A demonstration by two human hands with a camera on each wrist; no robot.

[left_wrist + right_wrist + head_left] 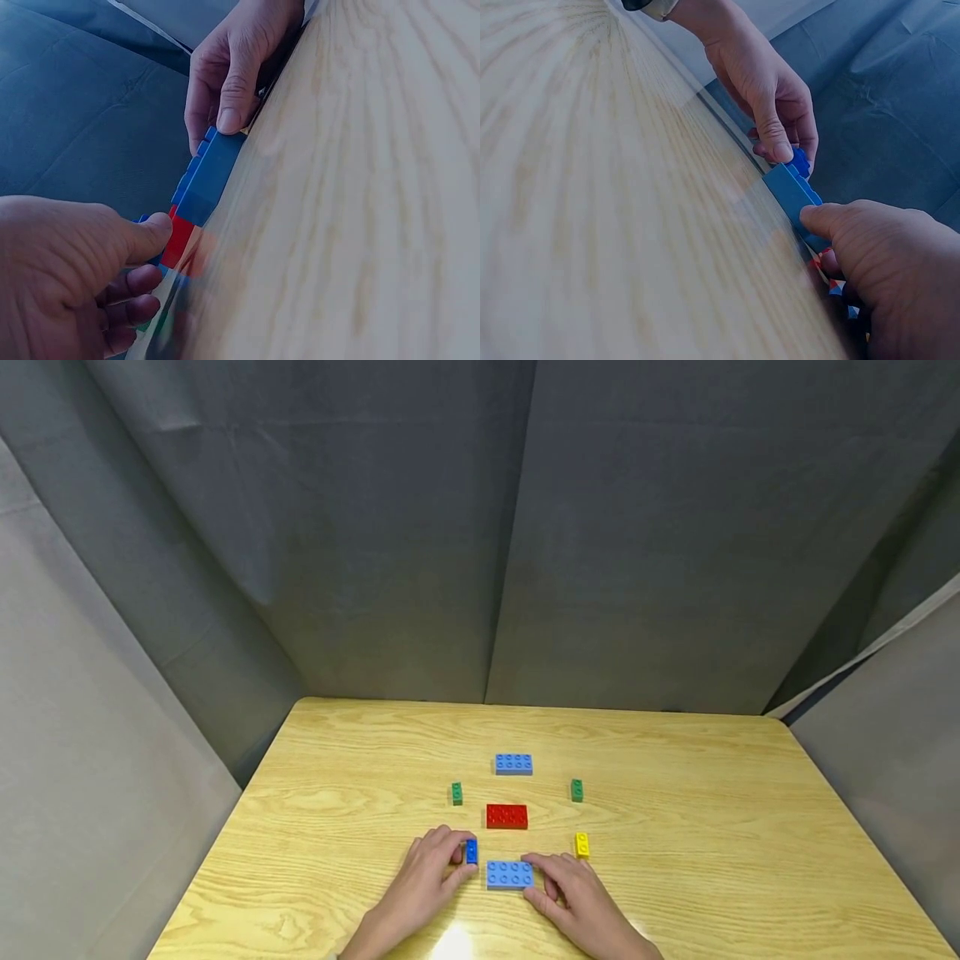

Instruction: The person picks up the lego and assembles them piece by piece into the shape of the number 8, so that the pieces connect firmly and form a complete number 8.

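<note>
In the head view my left hand (426, 875) pinches a small dark blue brick (472, 852) between thumb and forefinger, at the near middle of the table. Just right of it lies a light blue eight-stud brick (510, 876), studs up, with a narrow gap between the two. My right hand (576, 900) grips this light blue brick at its right end, thumb on the near side and forefinger on the far side. The right wrist view shows the dark blue brick (801, 160) in the left fingers, past the end of the light blue brick (789, 193).
Behind the hands lies a red brick (507, 817), with another light blue brick (513, 764) farther back. Small green bricks lie left (457, 793) and right (577, 790). A yellow brick (582, 845) is beside the right hand. Grey curtains (390, 543) surround the wooden table (712, 827).
</note>
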